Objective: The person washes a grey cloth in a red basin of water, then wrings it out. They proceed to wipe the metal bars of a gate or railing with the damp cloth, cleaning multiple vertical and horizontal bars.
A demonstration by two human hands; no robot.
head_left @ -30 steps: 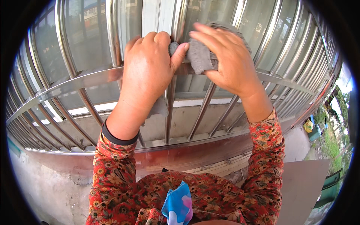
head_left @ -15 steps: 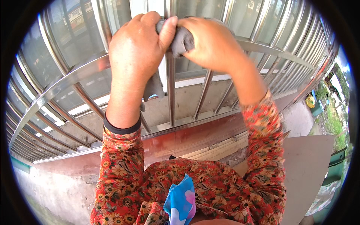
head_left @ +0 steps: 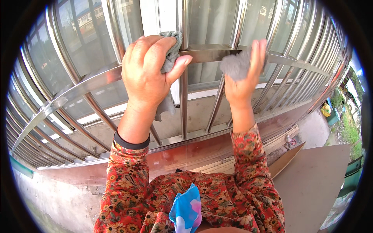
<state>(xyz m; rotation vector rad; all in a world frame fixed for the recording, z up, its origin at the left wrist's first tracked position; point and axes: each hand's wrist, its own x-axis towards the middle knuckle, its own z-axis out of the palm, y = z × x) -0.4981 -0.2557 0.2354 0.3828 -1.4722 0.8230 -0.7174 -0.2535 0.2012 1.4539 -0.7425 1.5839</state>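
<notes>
My left hand (head_left: 145,66) is closed round a grey cloth (head_left: 171,58) at the flat horizontal rail of a metal window grille. A loose end of the cloth hangs below the hand. Further right, my right hand (head_left: 244,83) has a second grey cloth (head_left: 235,66) in its palm, beside the same rail (head_left: 206,55). That cloth and the fingertips are smeared by motion. The right fingers point upward, and the thumb is hidden behind the cloth. Shiny upright bars (head_left: 183,93) run above and below the rail between the hands.
Behind the bars are window panes (head_left: 210,23) with a white frame. Below the grille runs a reddish tiled ledge (head_left: 186,153), with wooden planks (head_left: 217,161) lower down. A grey board (head_left: 314,182) leans at the lower right. A blue patterned cloth (head_left: 186,207) hangs at my chest.
My right hand has moved right and slightly down, away from the left, turning fingers-up with its cloth. The left hand sits a little lower and further right in the picture, still gripping its cloth.
</notes>
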